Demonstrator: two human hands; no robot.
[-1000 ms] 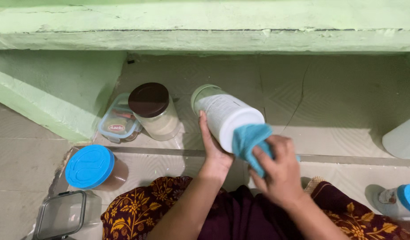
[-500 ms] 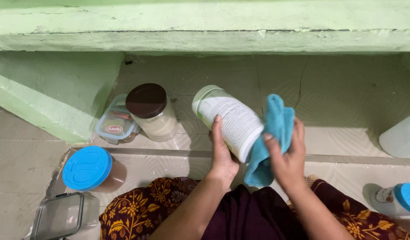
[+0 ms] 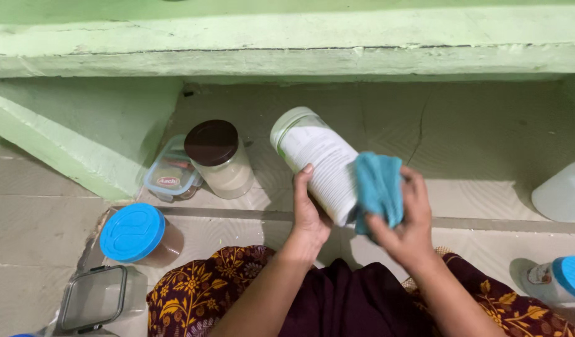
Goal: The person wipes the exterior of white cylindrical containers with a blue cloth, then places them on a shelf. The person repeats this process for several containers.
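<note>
My left hand [image 3: 308, 212] grips a white plastic jar [image 3: 315, 160] from below, tilted with its pale green lid end pointing up and left. My right hand [image 3: 404, 221] presses a folded blue cloth [image 3: 379, 189] against the lower right side of that jar. Both hands are raised over my lap, above a patterned dark red and yellow garment [image 3: 200, 293].
On the tiled floor stand a brown-lidded glass jar [image 3: 216, 157], a small blue-rimmed clear box [image 3: 169, 178], a blue-lidded jar [image 3: 137, 233] and a clear lidded box [image 3: 95, 298]. A white jug [image 3: 562, 193] and a blue-capped bottle [image 3: 559, 281] sit right. A green ledge [image 3: 287, 43] runs above.
The blue cloth has slid down from the jar's upper right side to its lower right side with my right hand. The jar stays tilted in my left hand.
</note>
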